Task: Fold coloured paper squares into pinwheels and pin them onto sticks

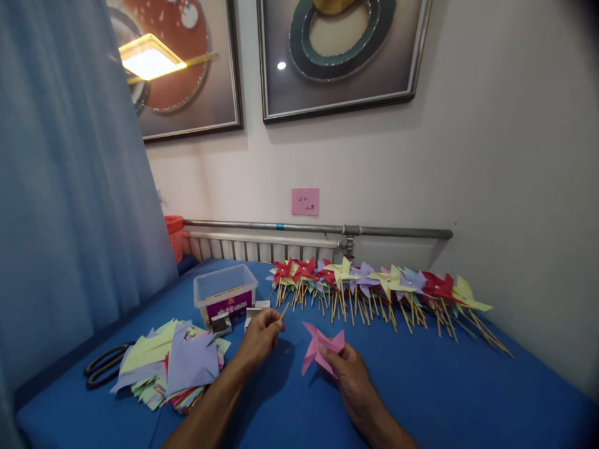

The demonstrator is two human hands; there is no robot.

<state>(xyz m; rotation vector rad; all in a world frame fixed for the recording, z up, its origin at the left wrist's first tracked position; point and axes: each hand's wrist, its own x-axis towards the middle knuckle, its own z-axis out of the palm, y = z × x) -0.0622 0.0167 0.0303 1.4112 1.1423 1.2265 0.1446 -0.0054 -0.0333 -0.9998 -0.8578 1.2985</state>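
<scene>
1. Pink paper pinwheel (322, 349): held in the air above the blue-covered bench (281, 411), in the right hand (353, 374). That grip is pinching it, thumb on the near face by the middle, fingers mostly hidden behind. No stick shows on it, though the hand covers part of its underside.

2. Its handling, as I judge it: very light, fairly crisp along the folds, easily creased or torn, not very slippery. The best hold is a gentle pinch close to the centre, where the folded layers meet; squeezing a blade tip would likely bend it.

3. Left hand (262, 337): thumb and fingertips pressed together on a thin wooden stick (284, 310), whose end points up and away; how much lies inside the hand I cannot tell. The stick looks stiff and light, and may roll between the fingertips. It is apart from the pinwheel.

4. Writing: the clear plastic tub (224, 277) bears a purple label (229, 305) with pale characters and a small emblem, too blurred to read. On the wall, a pink note (305, 201) carries handwriting that looks like "252", with characters beneath that I cannot make out.

5. Around the hands: two small boxes (221, 324) beside the tub, a loose heap of coloured paper (191, 362) with black scissor handles (100, 371) next to it, and a long row of pinwheels on sticks (390, 282) towards the wall.
</scene>
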